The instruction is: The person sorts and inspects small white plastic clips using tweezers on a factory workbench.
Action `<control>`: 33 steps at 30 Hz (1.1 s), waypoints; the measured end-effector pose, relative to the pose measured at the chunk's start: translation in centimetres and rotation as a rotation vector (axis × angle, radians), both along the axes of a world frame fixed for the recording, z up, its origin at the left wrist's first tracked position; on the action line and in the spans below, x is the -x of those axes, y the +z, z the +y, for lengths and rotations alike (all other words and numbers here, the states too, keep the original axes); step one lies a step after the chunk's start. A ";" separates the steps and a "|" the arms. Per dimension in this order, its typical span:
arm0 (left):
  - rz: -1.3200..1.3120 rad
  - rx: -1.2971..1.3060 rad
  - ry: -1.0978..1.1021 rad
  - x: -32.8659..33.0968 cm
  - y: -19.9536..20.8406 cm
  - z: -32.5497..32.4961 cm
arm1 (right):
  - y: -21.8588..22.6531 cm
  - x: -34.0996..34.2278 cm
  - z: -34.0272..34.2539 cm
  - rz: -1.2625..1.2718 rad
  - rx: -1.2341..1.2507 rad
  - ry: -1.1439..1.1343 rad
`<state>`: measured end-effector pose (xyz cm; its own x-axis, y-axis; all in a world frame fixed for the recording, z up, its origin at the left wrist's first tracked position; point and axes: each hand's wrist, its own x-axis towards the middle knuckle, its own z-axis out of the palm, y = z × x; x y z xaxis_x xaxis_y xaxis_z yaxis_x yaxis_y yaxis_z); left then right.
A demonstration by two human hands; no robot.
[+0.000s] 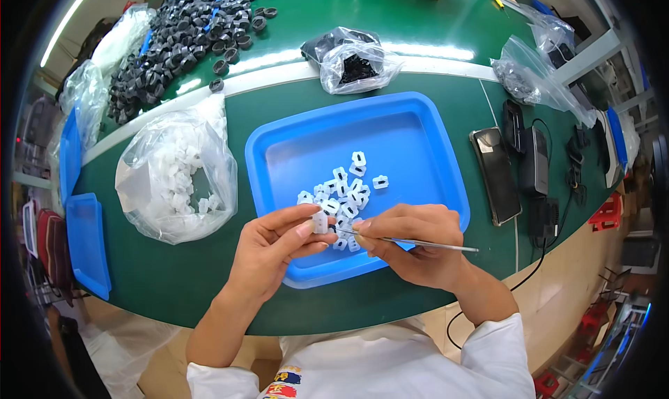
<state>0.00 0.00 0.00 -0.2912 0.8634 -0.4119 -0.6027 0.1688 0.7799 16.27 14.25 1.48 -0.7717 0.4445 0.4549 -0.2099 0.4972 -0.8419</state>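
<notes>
White plastic is what the small block [320, 223] is made of, and the left hand [268, 249] holds it. The thumb and fingers of that hand pinch it, up over the near part of a big blue tray [327, 131]. The right hand [428, 249] is just beside it. Its thumb and pointer finger pinch a thin metal tool [446, 246]. One end of the tool points at the small block, and the other end sticks out to the right. I cannot tell if the tip touches the block.

More white blocks [348, 197] lie in a messy heap in the tray, under and past the hands. The tray sits on a green table [209, 287]. To its left is a clear plastic bag [216, 162] with white pieces inside. Two little blue trays [88, 246] are at the left edge. Far back on the left is a big pile of round black caps [181, 61]. Behind the tray sits a bag of black parts [357, 66]. On the right lies a dark phone [496, 176], near a black box [534, 162] and a black cord [535, 263].
</notes>
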 end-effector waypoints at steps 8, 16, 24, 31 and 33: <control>0.053 -0.011 0.003 0.0 0.1 0.1 | 0.1 0.3 -0.2 0.028 -0.096 -0.012; 0.183 -0.087 0.047 -0.9 -1.1 -0.1 | 0.5 0.1 -0.8 0.022 -0.038 -0.038; 0.051 -0.085 0.084 -1.8 -0.3 0.3 | 0.2 -0.1 -0.8 -0.016 -0.075 -0.009; 0.058 -0.086 0.041 -1.2 -1.3 -0.4 | 0.2 -0.1 -0.9 -0.018 -0.132 -0.041; 0.052 -0.107 0.026 -1.2 -1.3 -0.4 | 0.2 0.0 -1.0 -0.015 -0.135 -0.042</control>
<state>1.25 -0.36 -1.35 -0.3321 0.8936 -0.3019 -0.5644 0.0682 0.8227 16.28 13.24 1.64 -0.7607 0.4126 0.5011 -0.1742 0.6140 -0.7699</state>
